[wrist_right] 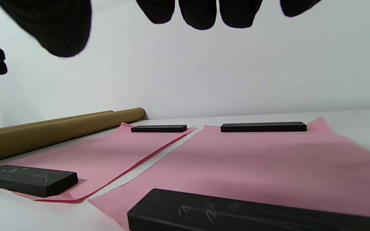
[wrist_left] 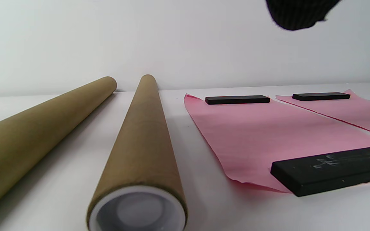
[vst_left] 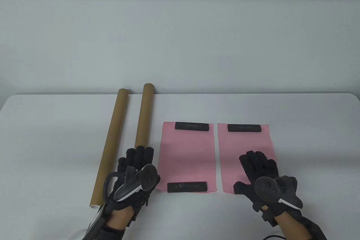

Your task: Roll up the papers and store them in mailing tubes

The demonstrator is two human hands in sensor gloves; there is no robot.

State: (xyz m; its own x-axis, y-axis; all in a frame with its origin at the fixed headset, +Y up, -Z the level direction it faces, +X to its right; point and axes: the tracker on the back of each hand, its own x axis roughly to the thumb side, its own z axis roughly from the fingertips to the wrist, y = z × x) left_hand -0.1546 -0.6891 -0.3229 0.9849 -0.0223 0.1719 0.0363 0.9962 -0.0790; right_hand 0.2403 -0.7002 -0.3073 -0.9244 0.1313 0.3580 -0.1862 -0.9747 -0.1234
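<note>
Over rt pink sheet (vst_left: 244,141) hovers right hand (vst_left: 260,175), fingers (wrist_right: 201,12) straight

The scene was brightly and evenly lit, with soft, diffuse light and no harsh glare. Shadows around the near tube (wrist_left: 140,150) were faint: a pale grey band lay on the table (wrist_left: 59,179) just left of it. In both wrist views the gloved fingertips (wrist_right: 201,14) at the top edge were blurred, featureless black shapes.
</note>
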